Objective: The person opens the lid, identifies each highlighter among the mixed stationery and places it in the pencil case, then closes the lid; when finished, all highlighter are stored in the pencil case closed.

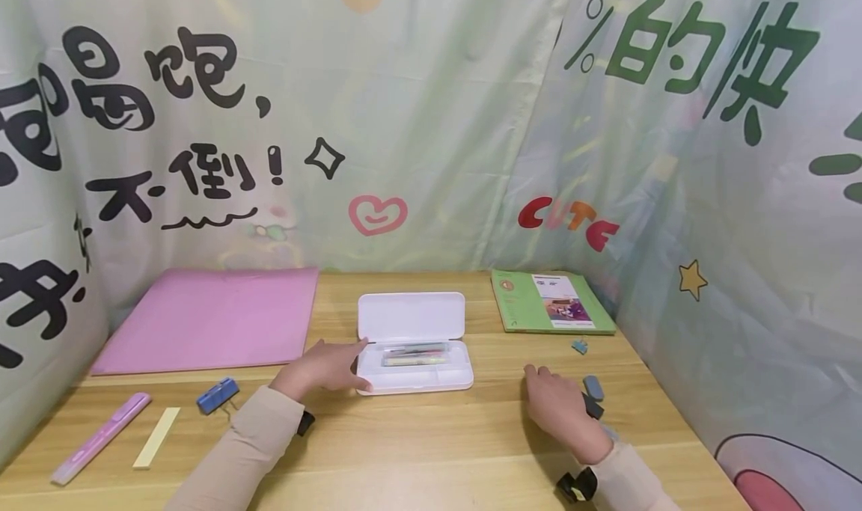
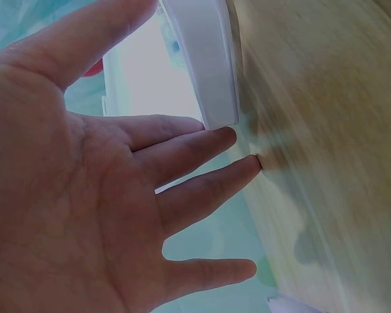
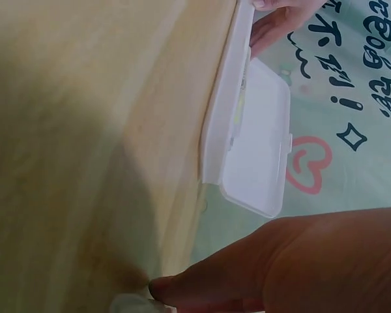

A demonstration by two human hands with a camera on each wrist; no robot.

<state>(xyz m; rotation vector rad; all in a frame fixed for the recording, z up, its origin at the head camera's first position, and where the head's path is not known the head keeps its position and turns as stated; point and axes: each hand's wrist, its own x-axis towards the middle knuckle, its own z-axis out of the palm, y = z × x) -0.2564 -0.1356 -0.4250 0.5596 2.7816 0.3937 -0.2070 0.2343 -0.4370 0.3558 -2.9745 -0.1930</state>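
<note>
A white pencil case [image 1: 412,317] stands with its lid raised; pens [image 1: 415,355] lie inside. At its left end my left hand [image 1: 326,365] touches the case, thumb at the front corner and fingers at the back. In the left wrist view, the fingers [image 2: 205,192] look straight and spread, two tips against the case's corner. To the right of the case, my right hand [image 1: 557,405] is low over the table, fingertips hidden. By its thumb in the right wrist view is a small pale thing [image 3: 135,303], blurred; whether it is held I cannot tell.
Near the right hand lie a blue-grey block [image 1: 593,387], a dark piece [image 1: 592,406] and a small teal clip [image 1: 580,346]. A green booklet [image 1: 521,301] lies behind. Leftward are a pink board [image 1: 215,320], blue binder clip [image 1: 218,396], pink pen-like stick [image 1: 101,438] and yellow strip [image 1: 157,438].
</note>
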